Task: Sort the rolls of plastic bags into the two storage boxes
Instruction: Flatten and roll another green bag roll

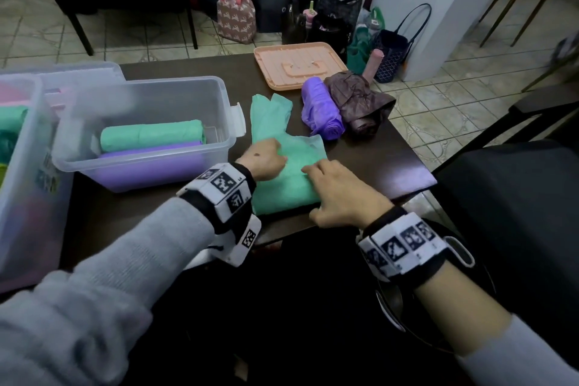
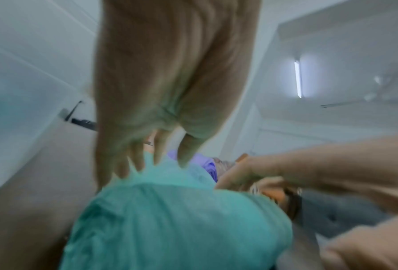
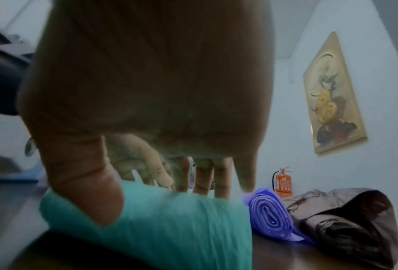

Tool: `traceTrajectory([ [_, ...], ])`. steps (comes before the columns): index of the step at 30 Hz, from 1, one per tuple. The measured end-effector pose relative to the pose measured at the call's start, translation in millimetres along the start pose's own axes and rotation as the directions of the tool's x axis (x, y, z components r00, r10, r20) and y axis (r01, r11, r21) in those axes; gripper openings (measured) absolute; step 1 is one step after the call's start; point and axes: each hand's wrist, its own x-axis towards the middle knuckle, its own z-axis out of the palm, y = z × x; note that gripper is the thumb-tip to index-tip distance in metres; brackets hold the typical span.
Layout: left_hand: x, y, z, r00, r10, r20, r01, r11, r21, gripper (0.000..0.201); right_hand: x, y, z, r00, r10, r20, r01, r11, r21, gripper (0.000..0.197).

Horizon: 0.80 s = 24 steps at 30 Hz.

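Green bags (image 1: 283, 166) lie flat beside the box (image 1: 147, 131), long axis pointing away, both hands (image 1: 266, 160) (image 1: 341, 194) pressing open-fingered.

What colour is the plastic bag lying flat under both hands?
Mint green. The flat bag shows best in the head view, with the left hand and right hand on it.
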Motion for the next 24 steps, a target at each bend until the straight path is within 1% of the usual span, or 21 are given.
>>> traceTrajectory([
  [1,2.2,-0.1,0.2,0.993,-0.089,-0.076,0.09,0.996,0.014,0.044,0.4,-3.0,5.1,0.999,-0.029,-0.046,0.026,0.998,-0.064,0.068],
  [2,3.5,0.7,1.2,0.978,-0.175,-0.113,0.179,0.983,0.027,0.049,2.1,-5.7,8.9,0.995,-0.055,-0.078,0.048,0.995,-0.087,0.067],
  [3,5.7,2.0,2.4,0.963,-0.241,-0.122,0.248,0.968,0.043,0.054,4.0,-8.0,11.6,0.993,-0.073,-0.092,0.066,0.994,-0.083,0.066],
  [4,9.7,2.0,3.1,0.952,-0.278,-0.13,0.287,0.957,0.05,0.058,6.4,-10.4,13.8,0.992,-0.085,-0.096,0.078,0.994,-0.07,0.066],
  [6,20.6,-0.5,2.3,0.944,-0.299,-0.137,0.3,0.954,-0.01,0.066,9.5,-14.3,16.0,0.993,-0.079,-0.084,0.073,0.995,-0.066,0.064],
  [7,27.0,-2.0,1.5,0.945,-0.307,-0.113,0.294,0.948,-0.118,0.07,10.4,-14.7,17.0,0.994,-0.074,-0.077,0.069,0.995,-0.067,0.062],
  [8,33.3,-3.2,1.6,0.944,-0.324,-0.055,0.3,0.918,-0.261,0.072,11.2,-14.2,18.1,0.995,-0.071,-0.07,0.067,0.996,-0.061,0.06],
  [9,35.0,-2.9,1.9,0.941,-0.338,0.011,0.315,0.863,-0.394,0.073,10.8,-14.0,19.1,0.996,-0.068,-0.056,0.065,0.997,-0.046,0.058],
  [11,37.7,-1.1,2.5,0.927,-0.365,0.087,0.34,0.719,-0.606,0.067,9.7,-13.2,20.5,0.997,-0.076,-0.031,0.075,0.997,-0.02,0.056],
  [13,39.4,3.3,4.1,0.929,-0.36,0.091,0.309,0.614,-0.726,0.053,9.2,-10.7,20.6,0.995,-0.099,-0.016,0.098,0.995,-0.022,0.056],
  [14,39.8,5.1,3.7,0.929,-0.366,0.054,0.276,0.588,-0.76,0.048,9.3,-9.5,20.1,0.994,-0.107,-0.006,0.107,0.994,-0.028,0.055],
  [15,37.7,7.9,2.6,0.928,-0.371,0.018,0.247,0.58,-0.776,0.047,9.3,-8.5,19.3,0.994,-0.109,0.006,0.109,0.994,-0.033,0.055],
  [16,37.2,10.5,1.3,0.925,-0.38,-0.011,0.224,0.567,-0.793,0.05,9.6,-7.1,19.1,0.994,-0.109,0.015,0.109,0.993,-0.036,0.054],
  [18,37.9,16.4,-3.2,0.922,-0.382,-0.056,0.177,0.547,-0.818,0.065,10.1,-5.1,18.5,0.994,-0.108,0.029,0.11,0.993,-0.039,0.054],
  [19,38.6,18.8,-7.4,0.926,-0.37,-0.07,0.152,0.538,-0.829,0.067,9.8,-4.6,18.6,0.993,-0.109,0.035,0.111,0.993,-0.039,0.053],
  [20,40.1,20.6,-13.0,0.927,-0.36,-0.1,0.112,0.522,-0.846,0.059,9.5,-4.0,19.0,0.993,-0.11,0.039,0.112,0.993,-0.039,0.052],
  [21,41.4,21.5,-19.7,0.925,-0.352,-0.141,0.072,0.527,-0.847,0.046,8.9,-3.6,19.2,0.993,-0.111,0.042,0.113,0.993,-0.042,0.051],
  [22,40.3,23.4,-26.7,0.918,-0.348,-0.193,0.04,0.563,-0.825,0.03,8.4,-3.0,19.5,0.993,-0.11,0.042,0.112,0.993,-0.044,0.051],
  [23,38.3,24.4,-32.9,0.909,-0.343,-0.237,0.021,0.606,-0.795,0.018,7.8,-2.4,19.8,0.993,-0.107,0.041,0.109,0.993,-0.046,0.051],
  [24,38.2,23.0,-36.9,0.907,-0.338,-0.251,0.025,0.639,-0.769,0.015,7.8,-1.6,20.0,0.994,-0.105,0.037,0.106,0.993,-0.05,0.051],
])
